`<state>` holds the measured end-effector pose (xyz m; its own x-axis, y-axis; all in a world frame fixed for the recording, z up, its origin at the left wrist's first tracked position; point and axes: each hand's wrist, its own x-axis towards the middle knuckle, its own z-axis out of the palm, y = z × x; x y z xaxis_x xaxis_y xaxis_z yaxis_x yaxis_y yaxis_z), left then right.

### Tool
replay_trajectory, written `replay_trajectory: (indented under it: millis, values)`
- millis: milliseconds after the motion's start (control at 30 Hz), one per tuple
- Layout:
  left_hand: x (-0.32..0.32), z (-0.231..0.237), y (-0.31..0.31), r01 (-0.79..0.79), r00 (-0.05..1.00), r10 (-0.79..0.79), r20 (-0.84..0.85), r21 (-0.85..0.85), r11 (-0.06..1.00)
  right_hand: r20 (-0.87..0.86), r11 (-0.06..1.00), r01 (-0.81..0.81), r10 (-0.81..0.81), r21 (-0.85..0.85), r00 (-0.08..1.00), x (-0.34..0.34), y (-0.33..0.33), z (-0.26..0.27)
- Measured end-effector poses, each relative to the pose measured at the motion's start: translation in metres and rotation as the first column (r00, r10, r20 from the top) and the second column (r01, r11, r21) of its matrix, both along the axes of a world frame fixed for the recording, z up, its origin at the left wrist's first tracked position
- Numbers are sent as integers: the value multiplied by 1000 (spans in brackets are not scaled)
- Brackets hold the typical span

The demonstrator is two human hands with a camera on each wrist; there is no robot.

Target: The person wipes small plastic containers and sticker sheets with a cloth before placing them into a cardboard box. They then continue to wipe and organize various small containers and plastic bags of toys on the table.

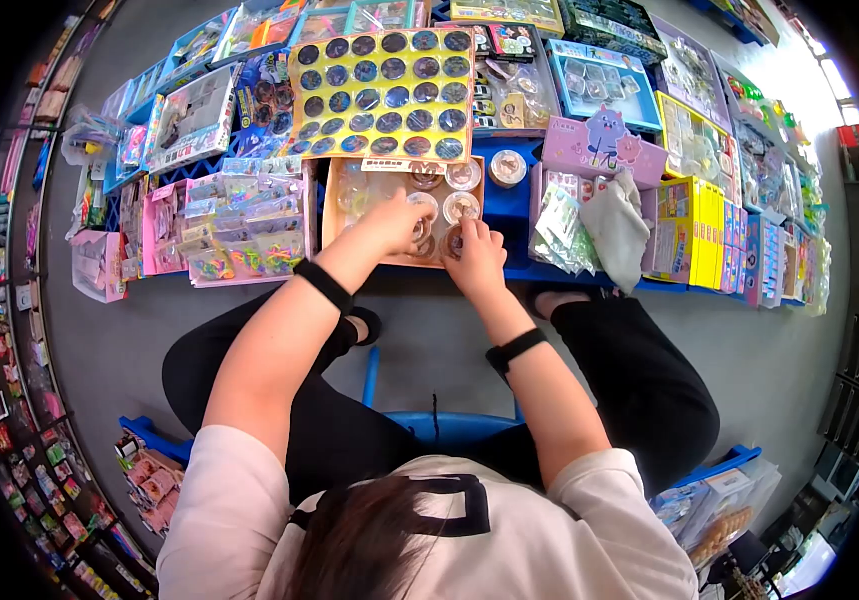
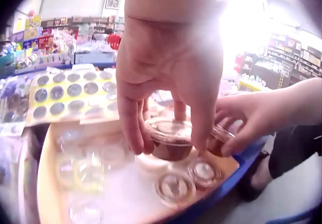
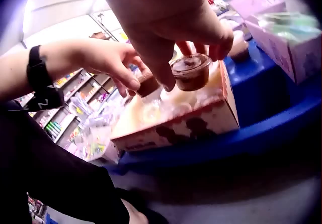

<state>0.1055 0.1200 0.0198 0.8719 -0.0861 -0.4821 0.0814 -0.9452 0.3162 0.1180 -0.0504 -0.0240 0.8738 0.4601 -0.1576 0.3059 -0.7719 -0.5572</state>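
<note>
My left hand (image 1: 394,225) reaches down into an open cardboard box (image 3: 173,136). Its thumb and fingers grip the sides of a small clear-lidded cup with brown contents (image 2: 172,142). To the right, my right hand (image 1: 477,262) holds a similar lidded cup (image 3: 191,74) by its rim, over the box's near right corner. Below the hands, more round lidded cups (image 2: 174,190) stand in the box. Clear round plastic pieces (image 2: 85,173) lie in its left part. One more lidded cup (image 1: 507,168) stands outside, just right of the box.
Behind the box leans a yellow sheet with rows of dark round discs (image 1: 384,95). Pink boxes of bagged small toys (image 1: 249,225) stand at left. A purple box (image 1: 604,145), a grey cloth (image 1: 616,228) and yellow boxes (image 1: 684,230) are at right, on the blue stand (image 3: 261,113).
</note>
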Motion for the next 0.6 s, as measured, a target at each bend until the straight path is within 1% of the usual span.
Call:
replay_trajectory:
  millis: [33,67,100,133,167,233,267,300,367,400,433,467,500,533,567,600]
  values:
    - [-13,-9,-3,-88,995,91,42,-60,994,-2,1000,4,-4,1,1000,-4,0,-11]
    - [-24,-19,-8,-84,995,86,39,-59,995,35,998,61,-60,-27,998,-8,1,-22]
    - [-35,-29,-12,-161,982,172,80,-136,978,72,991,119,-115,-53,991,-11,1,-28]
    - [-44,-38,-16,-232,959,260,113,-216,948,111,994,86,-79,-62,991,-13,0,-29]
    - [-49,-48,-18,-229,960,257,114,-214,949,111,994,89,-82,-60,990,-14,-1,-29]
    - [-53,-58,-24,-342,892,424,160,-375,861,169,993,122,-121,9,978,-15,-4,-28]
    - [-54,-63,-25,-339,876,431,216,-359,870,209,988,154,-153,10,966,-15,-6,-27]
    - [-55,-72,-25,-341,875,434,214,-364,867,210,988,152,-149,4,966,-16,-10,-30]
    - [-52,-89,-21,-379,834,494,244,-397,836,182,980,192,-199,55,963,-11,-16,-38]
    - [-49,-90,-18,-379,832,497,245,-401,834,179,985,174,-175,17,968,-10,-18,-36]
    - [-47,-92,-15,-486,797,586,145,-420,766,181,985,175,-174,14,968,-10,-19,-35]
    - [-46,-93,-13,-586,748,662,41,-426,689,131,982,179,-185,58,974,-11,-19,-35]
    - [-44,-94,-12,-583,751,660,40,-429,690,80,977,186,-194,100,978,-10,-19,-34]
    - [-44,-94,-12,-630,714,699,-19,-452,631,84,969,205,-218,140,972,-10,-18,-33]
    - [-44,-94,-11,-676,674,734,-80,-468,570,84,969,207,-219,136,972,-8,-17,-33]
    - [-45,-97,-11,-624,715,698,28,-425,656,78,961,212,-228,176,971,-6,-17,-37]
